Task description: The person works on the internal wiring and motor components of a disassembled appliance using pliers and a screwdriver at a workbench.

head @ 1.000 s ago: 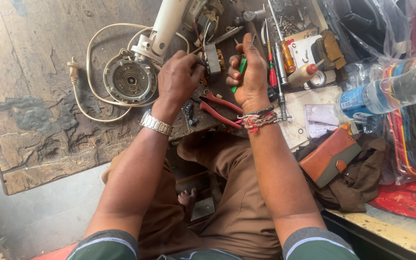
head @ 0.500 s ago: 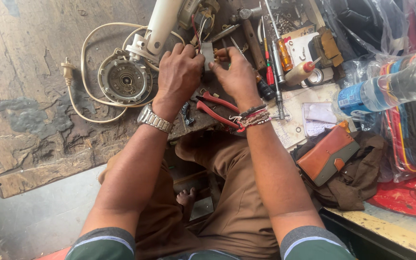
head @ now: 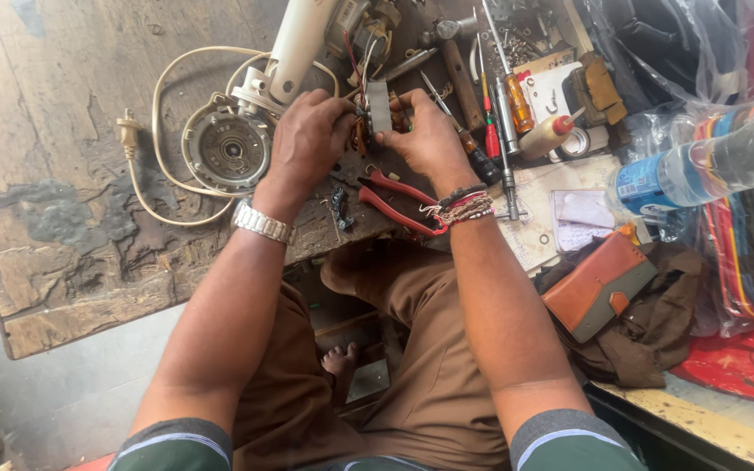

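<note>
Both my hands hold a small grey metal motor part with coloured wires over the worn wooden workbench. My left hand, with a metal watch at the wrist, grips its left side. My right hand, with thread bracelets at the wrist, pinches its right side. A white appliance body with a round metal housing and a cream power cord lies just left of my hands. Red-handled pliers rest below my right hand.
Screwdrivers, a small glue bottle and loose parts crowd the bench to the right. A plastic water bottle, papers, an orange wallet on brown cloth and plastic bags fill the right side. My knees are under the bench.
My right hand has moved up and left from the tools to the grey part, which both hands now hold together, slightly higher on the bench.
</note>
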